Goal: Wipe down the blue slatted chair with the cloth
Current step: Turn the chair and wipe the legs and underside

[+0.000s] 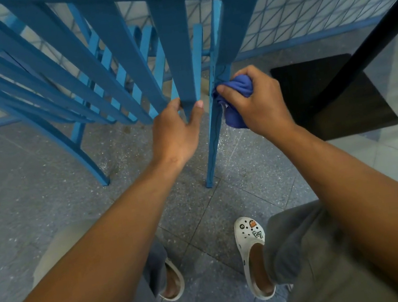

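Forearms reach out: left hand (176, 131) grips a stiff chair (109, 60) slat; right hand (254, 104) bunches the soft cloth (237, 89) against its leg.

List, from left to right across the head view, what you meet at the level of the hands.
chair leg → left hand → slat → cloth → right hand → black table base

Your forearms are bare, no sleeves in view. You wear loose grey trousers (300, 244) and white perforated clogs (253, 255); the right clog carries charms, including an orange figure and "27".
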Tool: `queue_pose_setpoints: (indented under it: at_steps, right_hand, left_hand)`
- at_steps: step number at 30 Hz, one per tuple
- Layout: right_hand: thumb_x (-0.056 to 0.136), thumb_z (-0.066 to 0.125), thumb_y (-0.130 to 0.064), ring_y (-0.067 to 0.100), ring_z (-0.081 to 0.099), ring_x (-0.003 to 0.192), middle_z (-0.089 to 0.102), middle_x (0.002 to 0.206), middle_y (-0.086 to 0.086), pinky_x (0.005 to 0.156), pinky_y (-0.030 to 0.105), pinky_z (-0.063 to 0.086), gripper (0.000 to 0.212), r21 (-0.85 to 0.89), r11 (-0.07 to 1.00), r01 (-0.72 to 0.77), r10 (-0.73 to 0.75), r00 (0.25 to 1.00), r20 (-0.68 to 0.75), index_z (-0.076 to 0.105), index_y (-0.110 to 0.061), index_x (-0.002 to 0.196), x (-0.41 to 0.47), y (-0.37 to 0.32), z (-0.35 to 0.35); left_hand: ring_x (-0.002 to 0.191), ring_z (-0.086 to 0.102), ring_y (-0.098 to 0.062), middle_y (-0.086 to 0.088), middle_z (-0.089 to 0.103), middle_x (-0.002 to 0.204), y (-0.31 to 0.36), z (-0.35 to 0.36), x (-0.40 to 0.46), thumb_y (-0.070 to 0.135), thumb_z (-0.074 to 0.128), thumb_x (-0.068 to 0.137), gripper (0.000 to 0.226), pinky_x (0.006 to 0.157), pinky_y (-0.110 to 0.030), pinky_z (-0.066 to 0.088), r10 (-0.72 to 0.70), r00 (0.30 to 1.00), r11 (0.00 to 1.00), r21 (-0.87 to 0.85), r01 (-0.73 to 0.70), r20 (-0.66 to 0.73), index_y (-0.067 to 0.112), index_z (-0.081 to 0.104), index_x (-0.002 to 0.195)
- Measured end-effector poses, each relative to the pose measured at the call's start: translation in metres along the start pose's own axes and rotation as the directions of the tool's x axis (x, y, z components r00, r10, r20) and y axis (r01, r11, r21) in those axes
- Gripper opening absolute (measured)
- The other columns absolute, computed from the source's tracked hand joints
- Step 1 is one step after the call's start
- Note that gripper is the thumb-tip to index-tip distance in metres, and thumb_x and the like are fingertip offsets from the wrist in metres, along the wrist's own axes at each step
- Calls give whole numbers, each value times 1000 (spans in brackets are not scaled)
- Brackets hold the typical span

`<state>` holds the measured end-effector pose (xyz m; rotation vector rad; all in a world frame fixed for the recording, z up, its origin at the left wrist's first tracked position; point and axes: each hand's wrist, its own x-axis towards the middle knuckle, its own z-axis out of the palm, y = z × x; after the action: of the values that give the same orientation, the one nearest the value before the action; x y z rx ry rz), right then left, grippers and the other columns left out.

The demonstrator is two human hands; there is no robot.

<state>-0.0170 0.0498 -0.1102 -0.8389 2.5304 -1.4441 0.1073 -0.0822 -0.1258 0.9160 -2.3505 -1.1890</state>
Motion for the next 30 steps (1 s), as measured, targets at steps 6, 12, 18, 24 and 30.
queue_pose_setpoints:
  at_steps: [6,12,18,24,30]
  right_hand:
    - [82,78,-52,15,66,79,69,86,-3,72,45,57,40,-63,998,-12,12,1000,6,64,-14,90,0,0,3]
    - [86,77,-48,12,66,78,68,85,-4,71,39,56,39,65,997,28,-24,998,-60,62,-12,92,0,-12,-3]
    - [84,76,-51,14,65,76,67,82,-4,70,43,56,41,-1,1000,-3,2,1000,-23,61,-13,88,-1,-9,1]
    - [81,79,-52,9,65,75,66,81,-7,70,38,56,45,89,995,33,-21,992,-126,61,-12,89,2,-23,-5]
    - [78,80,-55,16,66,77,68,84,-1,70,44,56,49,44,999,28,-23,992,-122,60,-11,87,1,-23,-3]
  left_hand:
    - [88,61,-4,15,66,97,6,0,3,49,58,98,32,77,-26,52,107,988,994,30,-104,-108,21,64,113]
    - [84,63,-5,11,68,94,11,2,6,51,59,97,33,76,-31,56,148,971,988,-6,-152,-190,19,61,106]
    - [86,67,-7,9,70,97,11,1,8,50,58,98,37,76,-36,59,168,969,985,-12,-173,-183,16,62,111]
    - [88,68,-9,9,70,97,13,-2,8,55,54,97,40,76,-38,60,179,970,983,-4,-182,-162,18,60,112]
    - [88,68,-14,5,69,97,12,-7,8,56,51,100,42,75,-41,59,204,970,979,24,-202,-134,16,59,110]
